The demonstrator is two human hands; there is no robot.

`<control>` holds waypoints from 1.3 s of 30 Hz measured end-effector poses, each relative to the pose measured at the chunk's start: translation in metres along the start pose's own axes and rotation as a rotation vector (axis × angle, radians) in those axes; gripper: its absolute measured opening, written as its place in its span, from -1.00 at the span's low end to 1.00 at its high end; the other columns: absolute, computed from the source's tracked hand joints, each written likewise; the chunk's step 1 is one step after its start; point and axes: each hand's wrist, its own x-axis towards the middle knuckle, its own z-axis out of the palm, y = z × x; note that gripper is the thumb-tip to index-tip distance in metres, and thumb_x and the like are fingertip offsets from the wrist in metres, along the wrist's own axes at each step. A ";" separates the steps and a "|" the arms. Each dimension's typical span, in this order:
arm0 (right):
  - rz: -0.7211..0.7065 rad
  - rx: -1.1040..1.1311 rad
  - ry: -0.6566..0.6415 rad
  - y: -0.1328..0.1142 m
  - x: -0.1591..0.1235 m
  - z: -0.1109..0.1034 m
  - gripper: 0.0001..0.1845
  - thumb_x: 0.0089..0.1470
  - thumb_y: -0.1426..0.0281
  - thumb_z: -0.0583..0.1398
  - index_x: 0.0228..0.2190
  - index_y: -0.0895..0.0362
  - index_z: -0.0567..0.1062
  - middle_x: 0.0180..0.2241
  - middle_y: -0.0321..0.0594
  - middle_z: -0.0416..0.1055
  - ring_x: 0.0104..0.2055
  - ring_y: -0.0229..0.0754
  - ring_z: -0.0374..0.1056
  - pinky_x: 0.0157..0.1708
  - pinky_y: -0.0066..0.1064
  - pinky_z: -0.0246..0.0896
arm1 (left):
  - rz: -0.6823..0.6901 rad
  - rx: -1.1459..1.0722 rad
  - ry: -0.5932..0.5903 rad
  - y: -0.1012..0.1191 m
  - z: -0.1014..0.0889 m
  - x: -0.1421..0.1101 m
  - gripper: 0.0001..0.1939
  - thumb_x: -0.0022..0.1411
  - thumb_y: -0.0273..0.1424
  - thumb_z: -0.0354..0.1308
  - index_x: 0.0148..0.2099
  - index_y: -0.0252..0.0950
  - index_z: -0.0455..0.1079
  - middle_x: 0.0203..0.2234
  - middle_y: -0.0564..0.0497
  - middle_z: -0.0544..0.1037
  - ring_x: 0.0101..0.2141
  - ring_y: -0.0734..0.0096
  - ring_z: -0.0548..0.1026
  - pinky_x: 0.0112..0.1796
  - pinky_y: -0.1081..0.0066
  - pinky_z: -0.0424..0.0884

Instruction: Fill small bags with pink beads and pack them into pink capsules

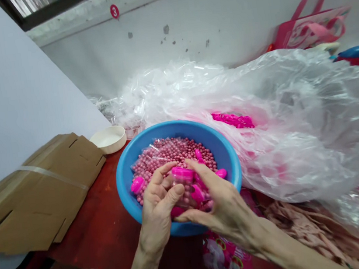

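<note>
A small clear jar with a bright pink lid (pixel 182 174) is between my two hands, with pink beads showing through its side. My left hand (pixel 159 199) grips it from the left, thumb across the front. My right hand (pixel 222 195) curves round its right side, index finger near the lid and thumb low beneath it; part of the grip is hidden. Both hands are over a blue basin (pixel 123 175) holding many loose pink beads (pixel 177 148). Among the beads are bright pink plastic pieces (pixel 137 184), and a clear plastic bag lies partly over them.
Folded cardboard (pixel 41 188) lies left, by a shallow white dish (pixel 109 139). Clear plastic sheeting (pixel 282 134) is heaped behind and right, with pink parts beneath it. Brown cloth (pixel 304 228) and a printed pink wrapper (pixel 227 256) lie near the front of the red table (pixel 88 221).
</note>
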 end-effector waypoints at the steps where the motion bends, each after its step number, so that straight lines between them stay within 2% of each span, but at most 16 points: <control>1: 0.137 0.150 0.010 0.000 -0.001 -0.007 -0.34 -0.09 0.29 0.33 0.01 0.19 0.25 -0.12 0.03 0.46 -0.11 0.03 0.44 -0.21 -0.19 0.46 | -0.001 0.003 0.017 0.000 0.000 0.000 -0.72 0.11 -0.51 0.25 -0.09 -0.27 0.38 -0.39 0.06 0.56 -0.50 0.53 0.50 -0.45 0.56 0.45; 4: 0.503 0.566 0.119 -0.002 0.002 -0.028 -0.64 -0.07 0.25 0.32 -0.24 0.12 0.39 -0.43 -0.24 0.53 -0.45 -0.17 0.50 -0.47 -0.41 0.46 | -0.002 0.036 -0.031 -0.002 -0.002 -0.001 -0.78 0.12 -0.49 0.25 -0.14 -0.30 0.41 -0.38 0.02 0.59 -0.45 0.45 0.54 -0.43 0.52 0.48; 6: 0.592 0.652 0.222 -0.004 0.008 -0.036 -0.73 -0.09 0.26 0.34 -0.37 0.11 0.42 -0.53 -0.33 0.50 -0.56 -0.26 0.45 -0.54 -0.49 0.41 | -0.007 0.088 -0.095 -0.003 -0.003 -0.003 -0.79 0.12 -0.48 0.25 -0.14 -0.30 0.45 -0.36 0.00 0.61 -0.41 0.41 0.55 -0.39 0.51 0.48; 8: 0.516 0.572 0.291 -0.007 0.013 -0.035 -0.81 -0.05 0.28 0.32 -0.41 0.10 0.47 -0.52 -0.33 0.50 -0.55 -0.28 0.43 -0.54 -0.50 0.39 | 0.002 0.141 -0.105 -0.003 -0.002 -0.005 -0.77 0.12 -0.49 0.25 -0.12 -0.31 0.48 -0.38 0.01 0.60 -0.38 0.43 0.54 -0.34 0.53 0.47; 10: 0.296 0.375 0.220 -0.009 0.015 -0.028 -0.90 0.07 0.33 0.23 -0.35 0.10 0.50 -0.43 -0.28 0.51 -0.44 -0.25 0.45 -0.46 -0.46 0.41 | 0.010 0.149 -0.074 -0.003 -0.001 -0.006 -0.68 0.12 -0.51 0.24 -0.04 -0.26 0.45 -0.43 0.06 0.58 -0.40 0.48 0.51 -0.33 0.57 0.45; 11: 0.155 0.243 0.149 -0.009 0.014 -0.023 -0.86 0.12 0.35 0.19 -0.27 0.12 0.50 -0.36 -0.22 0.51 -0.35 -0.21 0.45 -0.38 -0.41 0.42 | 0.016 0.130 -0.051 -0.002 0.000 -0.007 -0.61 0.12 -0.52 0.25 0.02 -0.21 0.42 -0.47 0.10 0.55 -0.44 0.53 0.49 -0.37 0.61 0.43; 13: -0.089 -0.021 0.003 -0.009 0.011 -0.015 -0.69 0.14 0.35 0.17 -0.08 0.22 0.40 -0.17 -0.03 0.46 -0.15 -0.09 0.41 -0.20 -0.29 0.42 | 0.028 0.088 -0.020 -0.001 0.001 -0.009 -0.53 0.11 -0.51 0.25 0.08 -0.12 0.38 -0.56 0.17 0.45 -0.55 0.63 0.40 -0.50 0.69 0.35; 15: -0.210 -0.229 -0.093 -0.008 0.007 -0.010 -0.40 0.01 0.29 0.29 0.02 0.32 0.27 -0.08 0.12 0.39 -0.04 0.04 0.34 -0.11 -0.18 0.38 | 0.056 0.109 0.008 -0.001 0.001 -0.010 -0.54 0.10 -0.51 0.27 0.05 -0.09 0.41 -0.58 0.19 0.37 -0.60 0.68 0.31 -0.56 0.72 0.28; 17: -0.229 -0.354 -0.161 -0.006 0.005 -0.009 -0.19 -0.19 0.25 0.40 0.02 0.36 0.24 -0.11 0.17 0.39 -0.07 0.12 0.34 -0.12 -0.11 0.39 | 0.075 0.167 0.013 -0.001 -0.001 -0.010 -0.60 0.11 -0.49 0.27 0.01 -0.08 0.46 -0.56 0.17 0.38 -0.57 0.66 0.31 -0.52 0.71 0.31; 18: -0.224 -0.387 -0.175 -0.006 0.004 -0.009 -0.17 -0.25 0.26 0.42 -0.01 0.36 0.25 -0.14 0.16 0.40 -0.11 0.14 0.36 -0.16 -0.08 0.40 | 0.077 0.189 0.004 -0.002 -0.001 -0.010 -0.63 0.12 -0.47 0.26 -0.01 -0.07 0.47 -0.53 0.16 0.40 -0.55 0.65 0.32 -0.48 0.70 0.34; 22: -0.286 -0.400 -0.039 -0.007 0.006 -0.006 -0.49 -0.14 0.46 0.23 -0.11 0.36 0.28 -0.30 0.10 0.44 -0.26 0.06 0.41 -0.30 -0.14 0.44 | 0.063 0.201 -0.073 -0.004 -0.003 -0.011 -0.71 0.19 -0.44 0.20 -0.03 -0.07 0.45 -0.47 0.15 0.47 -0.54 0.65 0.36 -0.49 0.68 0.35; 25: -0.350 -0.393 0.036 -0.006 0.008 0.001 -0.50 -0.15 0.53 0.12 -0.08 0.37 0.26 -0.35 0.06 0.44 -0.29 -0.02 0.41 -0.31 -0.22 0.44 | 0.094 0.169 -0.079 -0.007 -0.003 -0.012 -0.73 0.21 -0.46 0.19 -0.04 -0.11 0.43 -0.46 0.14 0.49 -0.51 0.64 0.38 -0.45 0.68 0.35; 29: -0.434 -0.417 0.087 -0.004 0.011 0.009 -0.49 -0.17 0.57 0.12 -0.10 0.43 0.27 -0.39 0.06 0.44 -0.32 -0.01 0.41 -0.31 -0.21 0.44 | 0.081 0.099 -0.113 -0.009 -0.007 -0.009 -0.76 0.21 -0.47 0.18 -0.06 -0.15 0.40 -0.49 0.15 0.48 -0.55 0.66 0.37 -0.48 0.69 0.33; 33: -0.396 -0.415 0.101 -0.003 0.010 0.012 -0.52 -0.13 0.56 0.11 -0.08 0.41 0.27 -0.37 0.06 0.45 -0.30 -0.02 0.41 -0.32 -0.23 0.45 | 0.097 0.127 -0.099 -0.004 -0.007 -0.006 -0.76 0.22 -0.50 0.16 -0.06 -0.17 0.39 -0.45 0.12 0.51 -0.46 0.60 0.45 -0.37 0.66 0.38; 37: -0.363 -0.528 0.123 0.001 -0.028 -0.009 -0.41 -0.01 0.49 0.17 0.06 0.43 0.21 -0.15 0.15 0.44 -0.06 0.05 0.38 -0.12 -0.21 0.40 | 0.059 0.328 -0.096 -0.007 0.010 -0.027 -0.67 0.17 -0.51 0.16 -0.01 -0.12 0.39 -0.32 0.05 0.58 -0.31 0.40 0.53 -0.25 0.52 0.44; 39: -0.308 -0.566 0.075 0.006 -0.064 -0.031 -0.43 0.07 0.41 0.18 0.11 0.25 0.23 -0.06 0.01 0.44 0.02 0.04 0.34 -0.02 -0.23 0.33 | 0.113 0.566 -0.053 -0.023 0.023 -0.048 -0.69 0.09 -0.54 0.20 -0.12 -0.12 0.49 -0.35 0.05 0.62 -0.32 0.30 0.55 -0.23 0.45 0.45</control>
